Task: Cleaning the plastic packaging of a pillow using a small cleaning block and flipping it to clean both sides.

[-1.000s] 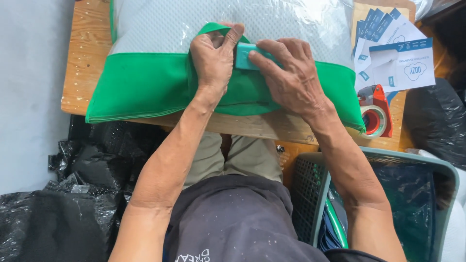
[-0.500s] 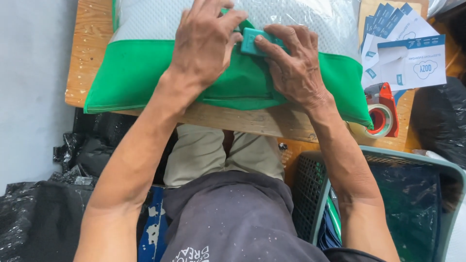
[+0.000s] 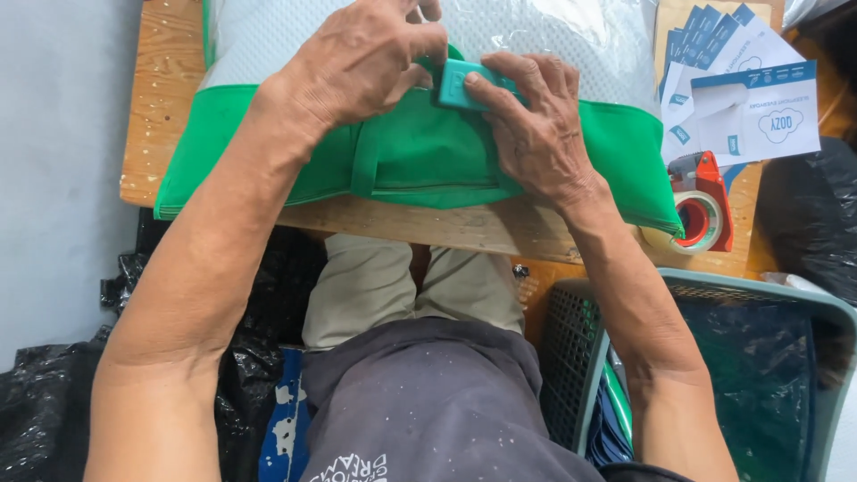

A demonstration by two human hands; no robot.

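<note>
Teal plastic block [image 3: 457, 85], small and rectangular, sits right at the top edge of the green fabric bag with the white mesh upper [image 3: 420, 161], and both your hands are on it. From the head view, your right hand [image 3: 536, 134] presses flat on the green flap, its fingertips pinning the block's right end. Your left hand [image 3: 361, 58] is curled over the block's left side, thumb and fingers pinching it at the fabric edge.

A moment back, that left hand lay spread over the bag's top; now it has closed in and bunched tight against the block, so the grip has gone from holding the bag down to working the block itself. The bag has not slid on the wooden table [image 3: 161, 89]; it lies across it as before.

Off to your right, the stack of white and blue paper cards [image 3: 750, 98] and the red tape dispenser [image 3: 701, 201] stay put, well apart from your hands. The grey plastic basket [image 3: 580, 357] stands by your right leg.
</note>
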